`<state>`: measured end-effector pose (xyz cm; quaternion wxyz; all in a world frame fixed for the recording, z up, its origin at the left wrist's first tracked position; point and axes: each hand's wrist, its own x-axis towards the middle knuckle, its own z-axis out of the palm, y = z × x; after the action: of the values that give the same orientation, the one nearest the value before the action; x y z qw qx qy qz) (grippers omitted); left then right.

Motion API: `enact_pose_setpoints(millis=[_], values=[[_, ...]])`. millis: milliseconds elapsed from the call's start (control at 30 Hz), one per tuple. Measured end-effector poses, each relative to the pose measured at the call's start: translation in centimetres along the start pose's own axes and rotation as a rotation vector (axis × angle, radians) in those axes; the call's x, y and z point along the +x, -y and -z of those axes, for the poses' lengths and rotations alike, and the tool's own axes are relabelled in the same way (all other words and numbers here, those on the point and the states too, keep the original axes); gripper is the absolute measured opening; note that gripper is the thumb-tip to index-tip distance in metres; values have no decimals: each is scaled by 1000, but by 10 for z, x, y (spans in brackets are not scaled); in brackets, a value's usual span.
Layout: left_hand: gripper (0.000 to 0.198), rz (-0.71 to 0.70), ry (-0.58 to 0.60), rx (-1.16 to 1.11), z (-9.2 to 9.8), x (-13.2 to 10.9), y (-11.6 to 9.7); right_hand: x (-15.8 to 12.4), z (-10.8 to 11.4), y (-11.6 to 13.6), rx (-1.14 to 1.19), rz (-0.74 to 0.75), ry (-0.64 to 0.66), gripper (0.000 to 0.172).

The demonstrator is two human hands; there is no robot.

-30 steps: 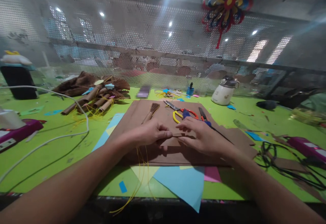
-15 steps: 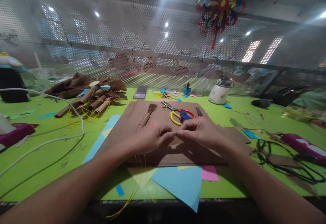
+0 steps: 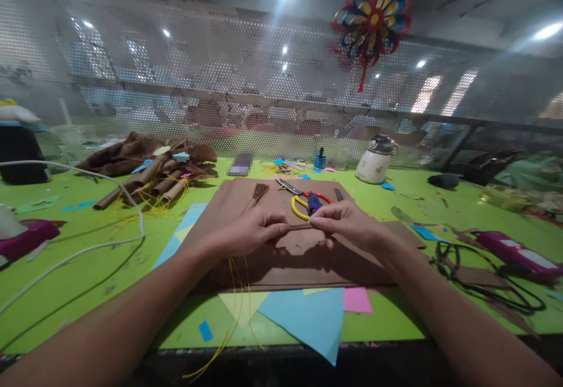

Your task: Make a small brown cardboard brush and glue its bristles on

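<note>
A thin brown paper strip (image 3: pixel 301 227) is stretched between my two hands above a stack of brown sheets (image 3: pixel 285 272). My left hand (image 3: pixel 253 231) pinches its left end, and my right hand (image 3: pixel 345 223) pinches the other end between thumb and fingers. Behind my left hand lies a small brown paper broom (image 3: pixel 258 192), its lower part hidden by the hand. Yellow strings (image 3: pixel 237 316) trail below that hand over the table's front edge. Just beyond my fingers rest scissors (image 3: pixel 299 204) with red and yellow handles, beside a dark blue object (image 3: pixel 314 204).
Rolled brown paper brooms (image 3: pixel 153 184) are piled at the left, near a white cable (image 3: pixel 141 211). A white flask (image 3: pixel 373 161) stands at the back. On the right are a purple device (image 3: pixel 512 251) and black cord (image 3: pixel 466 281). Light blue paper (image 3: pixel 308 316) juts out in front.
My hands have moved slightly apart, and the strip now shows taut between them. Before, the fingertips nearly met. The view has shifted a little.
</note>
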<state>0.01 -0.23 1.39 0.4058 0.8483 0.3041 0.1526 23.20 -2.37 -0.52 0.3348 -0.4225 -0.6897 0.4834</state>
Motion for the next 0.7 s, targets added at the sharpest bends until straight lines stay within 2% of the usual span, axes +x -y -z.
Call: enact_pose_setpoints(millis=[200, 300, 400, 467, 567, 633, 700], values=[[23, 28, 87, -370, 2, -4, 0, 1, 5, 0, 251, 169, -63, 30], [21, 21, 172, -559, -4, -7, 0, -3, -5, 5, 216, 215, 30, 34], [18, 30, 227, -706, -11, -7, 0, -7, -15, 10, 184, 222, 113, 22], [20, 19, 278, -750, -15, -6, -1, -9, -20, 12, 172, 258, 118, 16], [24, 3, 346, -755, -20, -5, -3, -10, -24, 15, 171, 267, 152, 15], [26, 26, 334, -728, -21, -3, -2, -10, -25, 16, 197, 239, 144, 16], [26, 72, 252, -669, -18, -2, 1, -10, -25, 17, 194, 219, 97, 16]])
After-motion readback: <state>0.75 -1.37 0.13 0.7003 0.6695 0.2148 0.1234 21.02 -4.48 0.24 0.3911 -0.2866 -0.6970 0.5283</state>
